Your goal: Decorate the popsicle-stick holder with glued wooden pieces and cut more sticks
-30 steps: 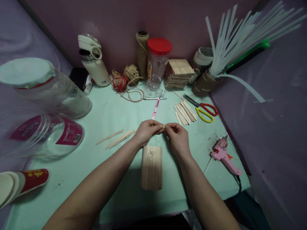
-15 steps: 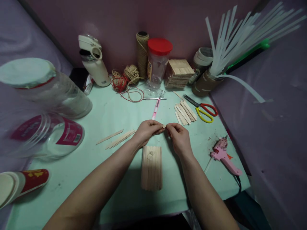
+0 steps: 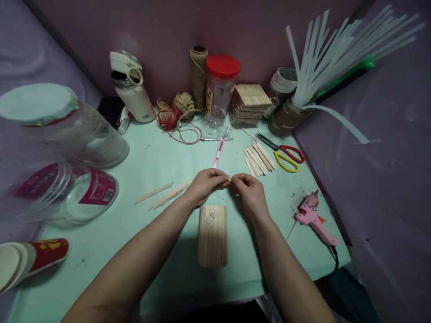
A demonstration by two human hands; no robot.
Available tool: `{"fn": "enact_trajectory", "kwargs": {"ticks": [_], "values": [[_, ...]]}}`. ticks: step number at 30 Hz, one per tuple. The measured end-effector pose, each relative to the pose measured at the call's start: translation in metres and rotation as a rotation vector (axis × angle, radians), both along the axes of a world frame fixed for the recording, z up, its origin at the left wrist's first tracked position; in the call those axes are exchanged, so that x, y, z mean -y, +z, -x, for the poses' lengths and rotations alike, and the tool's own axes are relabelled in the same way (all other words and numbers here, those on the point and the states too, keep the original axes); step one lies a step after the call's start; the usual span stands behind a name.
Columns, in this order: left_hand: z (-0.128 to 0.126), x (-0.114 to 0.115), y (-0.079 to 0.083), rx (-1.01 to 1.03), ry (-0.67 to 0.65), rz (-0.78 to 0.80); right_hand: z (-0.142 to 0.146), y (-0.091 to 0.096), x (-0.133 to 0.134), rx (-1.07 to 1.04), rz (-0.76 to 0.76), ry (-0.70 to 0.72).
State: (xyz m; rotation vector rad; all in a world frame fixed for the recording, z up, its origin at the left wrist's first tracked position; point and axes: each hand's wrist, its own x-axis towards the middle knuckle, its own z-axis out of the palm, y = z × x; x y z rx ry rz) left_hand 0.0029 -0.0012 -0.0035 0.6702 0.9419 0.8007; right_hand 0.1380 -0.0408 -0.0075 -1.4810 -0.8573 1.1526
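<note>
My left hand [image 3: 209,183] and my right hand [image 3: 249,192] meet over the middle of the table, fingertips pinched together. Between them shows a small pale piece [image 3: 229,178], probably wood; most of it is hidden by the fingers. Just below my hands lies a panel of craft sticks [image 3: 213,244] set side by side, with a few small rounded wooden bits [image 3: 210,220] near its far end. Beyond my left hand is a pink utility knife [image 3: 218,151]. Loose craft sticks [image 3: 171,195] lie left of that hand, partly covered by it.
To the right are a pile of craft sticks [image 3: 260,158], scissors [image 3: 281,152] and a pink glue gun [image 3: 313,217] with a cord. Along the back stand a red-lidded jar [image 3: 222,67], twine balls [image 3: 183,106] and a white bottle [image 3: 136,101]. Large clear jars [image 3: 97,139] crowd the left.
Both hands stay nearly in place, with the small piece still between the fingertips. The right hand has shifted very slightly left. The view has moved a touch.
</note>
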Motion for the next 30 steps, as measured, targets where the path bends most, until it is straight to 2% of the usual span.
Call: {"fn": "enact_trajectory", "kwargs": {"ticks": [6, 10, 30], "values": [[-0.0009, 0.0019, -0.0034, -0.070, 0.013, -0.150, -0.0006, 0.0000, 0.0030, 0.010, -0.028, 0.002], [-0.0008, 0.0025, -0.0056, -0.121, -0.024, -0.222, -0.0018, 0.0003, 0.0046, 0.021, -0.045, 0.017], [-0.0020, 0.0014, 0.0007, -0.164, 0.001, -0.188, 0.0010, -0.0012, 0.0031, 0.062, -0.038, 0.014]]}}
